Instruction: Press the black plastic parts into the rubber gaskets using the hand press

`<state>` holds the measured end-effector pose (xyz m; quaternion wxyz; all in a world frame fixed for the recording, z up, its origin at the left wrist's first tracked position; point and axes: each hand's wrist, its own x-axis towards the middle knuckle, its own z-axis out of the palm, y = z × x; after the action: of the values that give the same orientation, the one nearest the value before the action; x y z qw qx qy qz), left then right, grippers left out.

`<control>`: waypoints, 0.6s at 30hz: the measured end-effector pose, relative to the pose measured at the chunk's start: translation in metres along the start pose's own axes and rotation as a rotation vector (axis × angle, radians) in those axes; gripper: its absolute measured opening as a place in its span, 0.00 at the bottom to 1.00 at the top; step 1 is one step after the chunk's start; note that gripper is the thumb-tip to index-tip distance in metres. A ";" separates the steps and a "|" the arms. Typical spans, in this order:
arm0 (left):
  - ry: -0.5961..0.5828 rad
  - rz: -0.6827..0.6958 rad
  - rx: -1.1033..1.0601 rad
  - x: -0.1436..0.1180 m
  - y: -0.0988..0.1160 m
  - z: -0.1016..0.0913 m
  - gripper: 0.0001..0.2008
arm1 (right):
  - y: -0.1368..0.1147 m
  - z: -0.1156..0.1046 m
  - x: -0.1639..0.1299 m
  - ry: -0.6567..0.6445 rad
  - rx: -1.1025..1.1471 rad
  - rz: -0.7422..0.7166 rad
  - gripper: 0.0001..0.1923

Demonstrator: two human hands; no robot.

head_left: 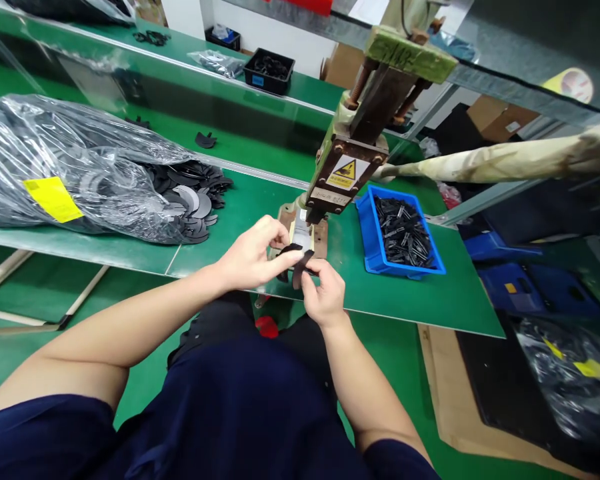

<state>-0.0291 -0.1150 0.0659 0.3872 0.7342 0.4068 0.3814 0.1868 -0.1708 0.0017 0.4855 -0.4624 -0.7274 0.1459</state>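
In front of a hand press (347,160), my left hand (255,253) is closed, its thumb and fingers pinching a black curved piece (299,272). My right hand (325,293) grips black material at the same spot from the right, fingers bent together. Whether the hands hold one piece or two is hard to tell, since fingers cover much of it. Just beyond the fingertips lies the press's metal base (321,240), with a light-coloured fixture (301,230) under the ram.
A blue bin (367,233) of small black parts stands right of the press. At left, a clear plastic bag (105,180) spills black crescent pieces (190,203) onto the green bench (235,243). Behind, a black bin (250,77) sits on another green surface. A wrapped bar (485,163) extends rightward.
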 end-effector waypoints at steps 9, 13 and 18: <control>-0.178 0.070 0.158 0.004 -0.005 0.009 0.22 | -0.003 -0.002 0.004 -0.060 -0.058 -0.102 0.06; -0.073 -0.050 0.042 0.002 -0.012 0.011 0.17 | 0.001 -0.003 -0.001 -0.024 -0.049 -0.100 0.09; -0.399 -0.320 -0.494 0.000 -0.030 0.016 0.22 | 0.008 0.000 -0.006 -0.017 -0.032 -0.084 0.07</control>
<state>-0.0237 -0.1076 0.0328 0.6797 0.6054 0.3288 0.2519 0.1919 -0.1719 -0.0068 0.4777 -0.4378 -0.7526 0.1174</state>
